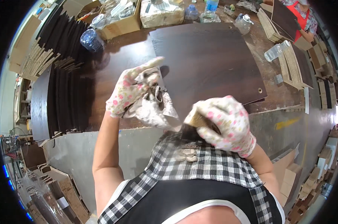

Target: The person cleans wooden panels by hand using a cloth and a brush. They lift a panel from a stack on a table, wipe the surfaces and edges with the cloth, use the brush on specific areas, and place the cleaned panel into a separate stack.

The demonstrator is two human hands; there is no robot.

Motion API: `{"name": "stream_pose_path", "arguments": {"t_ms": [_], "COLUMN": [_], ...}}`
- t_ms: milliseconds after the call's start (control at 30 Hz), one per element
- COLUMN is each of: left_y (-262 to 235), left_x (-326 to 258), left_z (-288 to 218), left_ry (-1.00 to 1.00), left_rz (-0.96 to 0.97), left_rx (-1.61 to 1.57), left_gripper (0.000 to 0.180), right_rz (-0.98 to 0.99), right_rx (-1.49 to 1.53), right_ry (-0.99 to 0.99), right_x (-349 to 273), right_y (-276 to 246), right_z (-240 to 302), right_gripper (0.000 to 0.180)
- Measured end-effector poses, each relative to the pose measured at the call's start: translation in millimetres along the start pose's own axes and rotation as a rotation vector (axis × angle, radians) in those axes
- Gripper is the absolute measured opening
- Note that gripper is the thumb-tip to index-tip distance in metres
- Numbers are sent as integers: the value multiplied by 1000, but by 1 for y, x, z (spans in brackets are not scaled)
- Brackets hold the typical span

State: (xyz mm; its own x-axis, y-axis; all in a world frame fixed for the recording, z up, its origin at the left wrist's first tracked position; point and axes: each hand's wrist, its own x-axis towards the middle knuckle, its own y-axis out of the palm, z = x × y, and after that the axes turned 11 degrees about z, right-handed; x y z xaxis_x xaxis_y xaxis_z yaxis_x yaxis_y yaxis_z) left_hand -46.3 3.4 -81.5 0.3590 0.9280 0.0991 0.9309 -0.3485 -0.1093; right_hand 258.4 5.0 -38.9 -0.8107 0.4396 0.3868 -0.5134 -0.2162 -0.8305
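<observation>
My left hand (pixel 129 89), in a white glove with pink flowers, is closed around a crumpled, stained white rag (pixel 152 110). Its index finger points out over the left edge of a dark brown wood-grain panel (pixel 213 59). That panel lies flat on the workbench, with a small round hole near its right corner. Close to my chest, my right hand (pixel 228 125), in a matching glove with soiled fingertips, pinches a small dark flat piece (pixel 191 135). Its exact kind is unclear, since the fingers hide part of it.
Dark panels (pixel 70 100) stand stacked at the left. An open cardboard box (pixel 122 28) and blue plastic bottle (pixel 92 40) sit at the back left. A clear bottle (pixel 276 51) lies by more panels (pixel 296 67) at right. Another person (pixel 307 18) handles a panel at the far right.
</observation>
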Motion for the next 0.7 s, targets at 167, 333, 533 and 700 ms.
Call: {"name": "stream_pose_path", "arguments": {"t_ms": [167, 333, 533, 700], "left_y": [-11, -32, 8, 13], "left_x": [-6, -5, 4, 9], "left_z": [-3, 2, -9, 10], "left_ry": [-159, 69, -48, 124], "left_rz": [70, 18, 98, 49], "left_rx": [205, 424, 732, 570], "left_gripper": [44, 70, 66, 62], "right_rz": [97, 49, 53, -36], "right_rx": [-159, -175, -204, -141], "right_ry": [-17, -6, 60, 37], "right_x": [0, -6, -26, -24], "right_y": [14, 20, 17, 19], "right_z": [15, 18, 13, 24], "right_gripper": [49, 44, 49, 47]}}
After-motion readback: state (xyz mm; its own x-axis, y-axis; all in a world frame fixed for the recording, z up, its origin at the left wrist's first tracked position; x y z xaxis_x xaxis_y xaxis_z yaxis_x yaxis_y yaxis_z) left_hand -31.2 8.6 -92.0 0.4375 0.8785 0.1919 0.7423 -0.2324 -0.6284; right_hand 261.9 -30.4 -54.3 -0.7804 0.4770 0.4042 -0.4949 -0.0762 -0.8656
